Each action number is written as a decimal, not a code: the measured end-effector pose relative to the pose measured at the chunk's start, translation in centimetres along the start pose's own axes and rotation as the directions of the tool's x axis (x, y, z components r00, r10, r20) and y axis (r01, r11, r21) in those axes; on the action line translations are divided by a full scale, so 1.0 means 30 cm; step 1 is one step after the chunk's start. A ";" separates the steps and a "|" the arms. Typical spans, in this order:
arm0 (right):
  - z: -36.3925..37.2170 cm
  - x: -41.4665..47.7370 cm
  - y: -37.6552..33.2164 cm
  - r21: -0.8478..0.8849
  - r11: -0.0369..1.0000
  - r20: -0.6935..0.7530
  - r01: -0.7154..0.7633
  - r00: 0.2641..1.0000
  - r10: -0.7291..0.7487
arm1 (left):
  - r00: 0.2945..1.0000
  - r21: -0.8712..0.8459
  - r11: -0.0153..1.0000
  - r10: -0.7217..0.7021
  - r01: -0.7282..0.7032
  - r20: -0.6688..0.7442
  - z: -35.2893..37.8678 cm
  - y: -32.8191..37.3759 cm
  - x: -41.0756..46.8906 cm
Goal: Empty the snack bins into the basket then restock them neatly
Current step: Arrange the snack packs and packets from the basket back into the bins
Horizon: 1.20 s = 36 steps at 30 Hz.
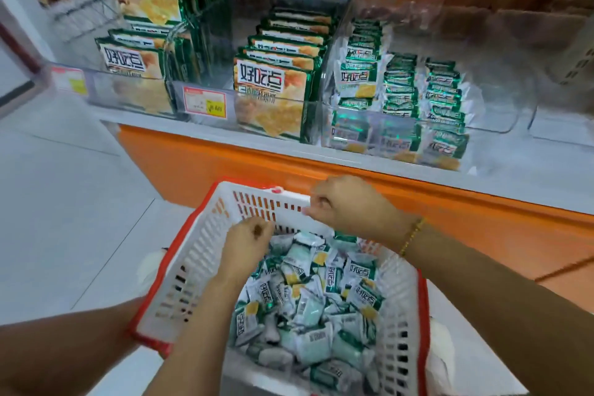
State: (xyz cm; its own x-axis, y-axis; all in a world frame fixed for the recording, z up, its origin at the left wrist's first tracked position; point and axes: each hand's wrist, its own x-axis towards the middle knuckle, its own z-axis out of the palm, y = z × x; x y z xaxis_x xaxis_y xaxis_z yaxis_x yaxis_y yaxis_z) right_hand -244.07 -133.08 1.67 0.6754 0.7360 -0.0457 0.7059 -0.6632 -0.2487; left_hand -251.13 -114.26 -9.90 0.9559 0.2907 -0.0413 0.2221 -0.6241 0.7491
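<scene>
Right hand [350,206]: fingers curled over the far rim of the red-and-white basket [199,254], apparently steadying it below the shelf. Left hand [249,238]: fingers curled just inside that far wall, above the loose small snack packets [308,305]; whether it holds one cannot be told. The clear bin [495,106], far right, holds upright rows, so restocking is judged under way.

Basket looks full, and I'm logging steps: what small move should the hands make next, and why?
Probably the left hand should dip to pick up packets. The right hand seems to grip the basket rim, loose packets fill it, and the clear bin has room beside its rows.
</scene>
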 end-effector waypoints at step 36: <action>0.262 -0.034 0.031 0.847 0.327 0.351 -0.420 0.902 0.251 | 0.594 -0.004 0.830 -0.396 0.558 0.700 0.007 -0.170 -0.047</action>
State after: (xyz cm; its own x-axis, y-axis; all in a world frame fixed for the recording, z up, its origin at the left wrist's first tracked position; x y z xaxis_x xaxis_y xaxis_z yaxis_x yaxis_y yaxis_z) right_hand -245.78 -133.36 -6.10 0.7115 0.5454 -0.4431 -0.2335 -0.4112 -0.8811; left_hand -253.58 -111.63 -13.82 0.6140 -0.0877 -0.7844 0.7173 -0.3527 0.6009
